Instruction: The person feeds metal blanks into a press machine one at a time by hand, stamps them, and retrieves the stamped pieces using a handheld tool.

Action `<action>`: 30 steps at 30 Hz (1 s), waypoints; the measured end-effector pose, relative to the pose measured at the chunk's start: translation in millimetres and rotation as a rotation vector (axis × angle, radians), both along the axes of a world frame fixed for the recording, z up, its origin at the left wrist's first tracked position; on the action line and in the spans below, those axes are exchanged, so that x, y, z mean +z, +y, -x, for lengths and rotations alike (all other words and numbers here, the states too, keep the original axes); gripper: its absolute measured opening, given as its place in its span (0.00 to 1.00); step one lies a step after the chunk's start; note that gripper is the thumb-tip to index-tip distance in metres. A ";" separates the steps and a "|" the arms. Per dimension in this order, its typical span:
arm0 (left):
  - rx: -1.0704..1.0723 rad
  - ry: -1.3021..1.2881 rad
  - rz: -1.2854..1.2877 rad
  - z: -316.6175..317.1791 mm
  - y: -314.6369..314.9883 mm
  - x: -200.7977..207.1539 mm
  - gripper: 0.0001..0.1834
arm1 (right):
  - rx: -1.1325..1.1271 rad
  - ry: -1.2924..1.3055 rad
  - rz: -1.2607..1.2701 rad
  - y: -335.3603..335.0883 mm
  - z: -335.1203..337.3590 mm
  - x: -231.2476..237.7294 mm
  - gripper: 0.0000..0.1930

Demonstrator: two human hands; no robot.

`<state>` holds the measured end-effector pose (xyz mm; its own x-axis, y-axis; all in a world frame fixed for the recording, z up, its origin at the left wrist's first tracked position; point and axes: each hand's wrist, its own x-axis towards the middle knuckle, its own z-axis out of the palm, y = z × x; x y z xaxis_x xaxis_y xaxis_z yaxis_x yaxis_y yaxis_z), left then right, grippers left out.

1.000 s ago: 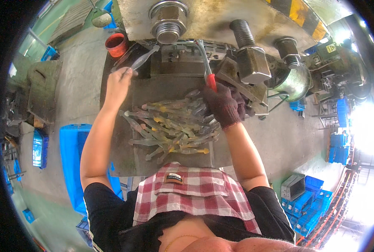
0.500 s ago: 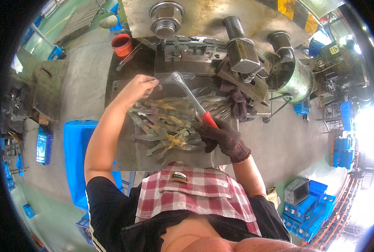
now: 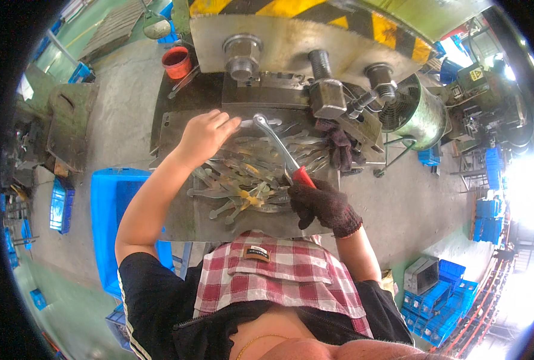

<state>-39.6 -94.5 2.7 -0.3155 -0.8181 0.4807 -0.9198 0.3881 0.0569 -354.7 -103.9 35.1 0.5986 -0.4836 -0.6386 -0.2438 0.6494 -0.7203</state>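
My bare left hand point(image 3: 210, 137) is closed on the left end of a thin flat metal piece point(image 3: 250, 123) above the bench. In a dark knitted glove, my right hand point(image 3: 322, 204) grips the red handle of a chrome tool point(image 3: 275, 143) shaped like a ratchet wrench. The tool's round head lies over the piece; whether they touch, I cannot tell. Below both hands, a loose pile of flat metal pieces point(image 3: 243, 174) covers much of the dark metal bench plate point(image 3: 180, 219). Beyond, a press block with large bolts point(image 3: 243, 57) overhangs the die point(image 3: 273, 81).
A red bucket point(image 3: 177, 63) stands at the far left of the bench. A dark glove point(image 3: 340, 150) lies at its right, near a round fan point(image 3: 420, 114). A large blue bin point(image 3: 108, 231) is left of my arm; blue crates point(image 3: 438, 303) are stacked at lower right.
The bolted press block has come down over the die, and its striped upper part shows. My left hand has moved right and slightly nearer with the piece; the tool has shifted slightly right and nearer.
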 end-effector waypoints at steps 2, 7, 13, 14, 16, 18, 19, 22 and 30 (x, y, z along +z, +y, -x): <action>0.056 0.152 -0.046 9.4 -0.2 11.6 0.15 | -0.008 0.083 0.066 -0.7 2.0 8.4 0.17; 0.003 0.302 -0.278 9.7 14.0 -12.3 0.21 | -0.106 0.217 0.221 1.9 16.3 22.3 0.18; -0.099 0.287 -0.570 -3.0 -12.4 -41.7 0.17 | -0.166 0.158 0.259 -3.4 19.1 21.9 0.19; -0.083 0.318 -0.579 -6.4 -19.8 -37.2 0.14 | -0.224 0.172 0.266 -4.1 18.4 22.7 0.18; -0.016 0.301 -0.338 -15.7 -35.6 -27.2 0.12 | -0.285 0.188 0.272 -6.6 20.5 22.2 0.17; 0.107 0.345 -0.204 -18.9 -48.2 -8.7 0.11 | -0.321 0.130 0.280 -8.6 29.3 20.4 0.18; 0.217 0.351 -0.224 -14.7 -56.3 4.7 0.11 | -0.328 0.135 0.280 -8.5 31.1 20.1 0.18; 0.341 0.211 -0.341 -8.0 -81.3 34.8 0.14 | -0.379 0.105 0.253 -10.2 26.2 20.0 0.18; 0.419 0.294 0.199 -41.2 -155.8 10.5 0.12 | -0.288 0.189 0.388 -30.5 -16.1 23.4 0.16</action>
<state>1.6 -250.2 13.3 0.1889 -0.7294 0.6575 -0.9545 0.0211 0.2976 -338.6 -134.4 58.5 0.2979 -0.8345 -0.4635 -0.2435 0.4031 -0.8822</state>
